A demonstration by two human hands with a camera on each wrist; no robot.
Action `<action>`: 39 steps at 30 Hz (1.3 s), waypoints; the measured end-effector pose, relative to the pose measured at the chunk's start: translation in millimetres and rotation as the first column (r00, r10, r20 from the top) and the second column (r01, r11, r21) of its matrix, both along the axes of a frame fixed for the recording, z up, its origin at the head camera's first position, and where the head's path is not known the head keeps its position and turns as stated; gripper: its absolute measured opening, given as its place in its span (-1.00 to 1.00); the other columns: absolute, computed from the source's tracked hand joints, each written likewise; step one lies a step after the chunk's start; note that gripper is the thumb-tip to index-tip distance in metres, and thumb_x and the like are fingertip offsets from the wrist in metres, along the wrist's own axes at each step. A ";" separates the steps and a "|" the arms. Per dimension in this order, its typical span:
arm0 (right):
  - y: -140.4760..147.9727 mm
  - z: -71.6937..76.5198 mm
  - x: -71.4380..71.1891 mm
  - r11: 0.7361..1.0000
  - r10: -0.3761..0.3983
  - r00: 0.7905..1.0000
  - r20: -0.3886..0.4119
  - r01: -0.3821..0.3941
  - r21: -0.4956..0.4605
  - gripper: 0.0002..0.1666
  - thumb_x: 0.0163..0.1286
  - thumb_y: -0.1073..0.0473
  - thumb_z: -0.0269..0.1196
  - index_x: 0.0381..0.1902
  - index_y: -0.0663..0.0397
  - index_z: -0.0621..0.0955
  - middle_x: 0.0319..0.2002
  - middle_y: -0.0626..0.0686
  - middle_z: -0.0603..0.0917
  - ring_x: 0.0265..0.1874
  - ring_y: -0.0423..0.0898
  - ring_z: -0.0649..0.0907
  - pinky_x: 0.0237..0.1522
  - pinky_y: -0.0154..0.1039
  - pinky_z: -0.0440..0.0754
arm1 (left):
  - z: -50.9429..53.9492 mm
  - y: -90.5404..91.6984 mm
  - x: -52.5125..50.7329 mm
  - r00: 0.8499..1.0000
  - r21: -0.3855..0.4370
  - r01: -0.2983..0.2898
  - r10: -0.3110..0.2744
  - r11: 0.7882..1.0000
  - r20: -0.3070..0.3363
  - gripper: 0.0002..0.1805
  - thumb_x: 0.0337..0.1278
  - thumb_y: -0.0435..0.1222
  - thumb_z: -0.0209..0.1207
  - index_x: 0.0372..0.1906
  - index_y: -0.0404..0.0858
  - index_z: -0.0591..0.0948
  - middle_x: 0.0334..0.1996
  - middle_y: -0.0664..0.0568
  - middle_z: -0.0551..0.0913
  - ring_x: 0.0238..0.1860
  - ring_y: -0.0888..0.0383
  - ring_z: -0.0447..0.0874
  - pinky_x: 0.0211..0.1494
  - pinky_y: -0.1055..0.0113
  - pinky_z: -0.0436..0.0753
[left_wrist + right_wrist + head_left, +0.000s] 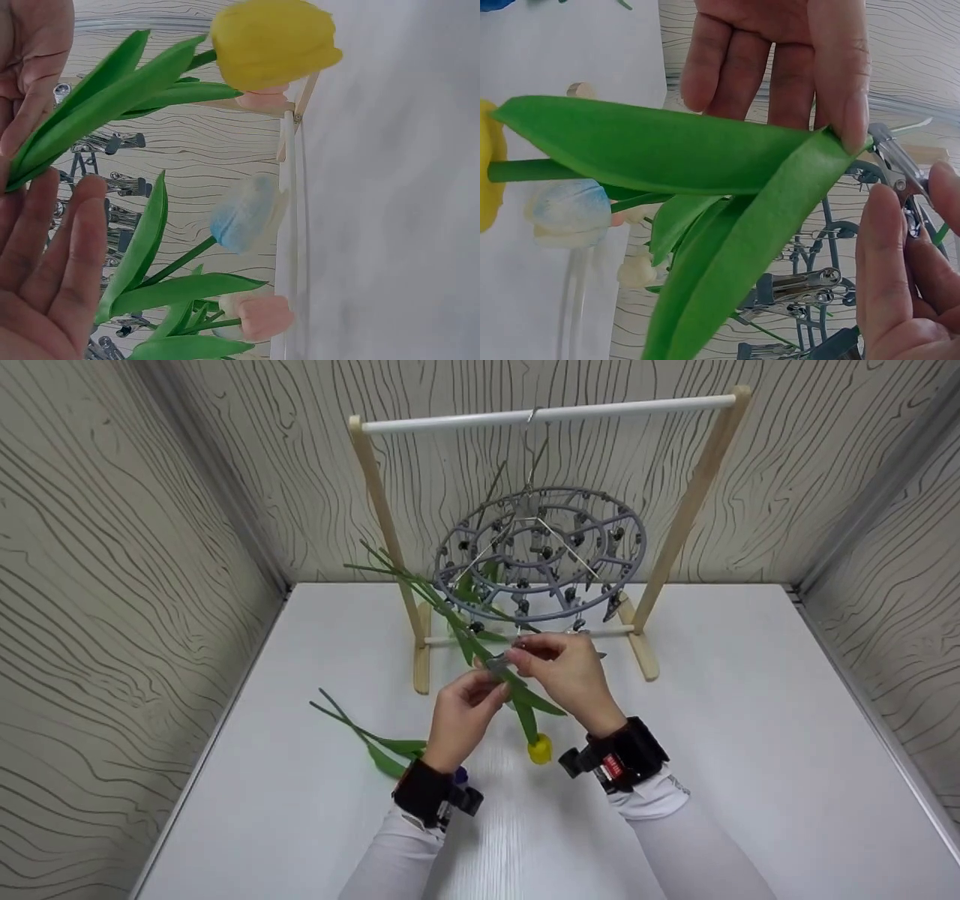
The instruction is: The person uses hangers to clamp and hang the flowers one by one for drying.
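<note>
A yellow tulip (540,749) hangs head-down across both hands, its green stem pointing up to the left. The left hand (461,716) pinches its stem near the leaves, thumb against the stem in the right wrist view. A metal clip (896,169) is pinched between the fingers of the right hand (574,679); the clip's end lies over the stem beside the left thumb. Above and behind the hands is a round grey clip hanger (525,619). A white-and-blue tulip (244,214) and a pink tulip (268,318) hang head-down beyond the hands.
A wooden rack (694,502) with a white top bar (637,409) carries the hanger by its hook. Left of the hands, another tulip (386,761) with a dark blue head lies on the white table (750,720), partly behind the left wrist. Patterned walls enclose the table.
</note>
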State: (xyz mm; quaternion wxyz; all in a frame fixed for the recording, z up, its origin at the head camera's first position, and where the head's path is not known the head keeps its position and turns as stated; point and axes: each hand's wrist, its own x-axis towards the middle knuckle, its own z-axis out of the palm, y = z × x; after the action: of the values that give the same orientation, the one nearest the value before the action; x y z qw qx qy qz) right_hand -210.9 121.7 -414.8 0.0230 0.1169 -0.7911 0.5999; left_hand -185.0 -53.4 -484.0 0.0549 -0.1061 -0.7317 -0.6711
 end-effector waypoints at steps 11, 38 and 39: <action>5.1 -4.9 -9.7 0.988 -0.025 0.998 0.054 0.017 0.151 -0.57 0.31 -0.06 0.47 0.02 0.07 0.77 -0.18 0.00 0.81 -0.26 -0.11 0.81 0.36 0.31 0.11 | -9.3 -4.4 -0.1 1.000 -0.039 0.000 0.001 0.999 0.025 -0.69 0.36 -0.23 0.32 0.10 -0.28 0.72 -0.09 -0.06 0.78 -0.10 0.12 0.78 -0.01 0.33 0.72; 9.8 -15.2 -23.3 0.973 -0.032 0.999 -0.010 0.033 0.228 -0.61 0.38 0.03 0.43 0.07 0.09 0.76 -0.11 0.04 0.82 -0.14 -0.05 0.79 0.48 0.09 0.17 | -22.3 -21.0 7.2 0.998 -0.059 -0.040 0.044 0.997 0.054 -0.76 0.39 -0.24 0.29 0.01 -0.29 0.74 -0.16 -0.13 0.79 -0.20 0.09 0.78 -0.09 0.35 0.72; 10.4 -15.6 -23.6 0.975 -0.028 1.000 -0.010 0.030 0.221 -0.61 0.38 0.05 0.42 0.08 0.12 0.75 -0.10 0.07 0.81 -0.13 -0.04 0.80 0.36 -0.06 0.44 | -22.1 -21.2 7.0 0.998 -0.059 -0.040 0.043 0.997 0.050 -0.76 0.39 -0.24 0.29 0.00 -0.28 0.75 -0.17 -0.13 0.80 -0.20 0.09 0.78 -0.09 0.36 0.72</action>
State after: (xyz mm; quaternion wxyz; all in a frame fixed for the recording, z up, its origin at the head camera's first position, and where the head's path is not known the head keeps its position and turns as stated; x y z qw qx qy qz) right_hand -234.5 132.1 -430.4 0.0215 0.1092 -0.8546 0.5073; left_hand -178.1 -74.6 -506.1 0.0471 -0.0750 -0.7541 -0.6508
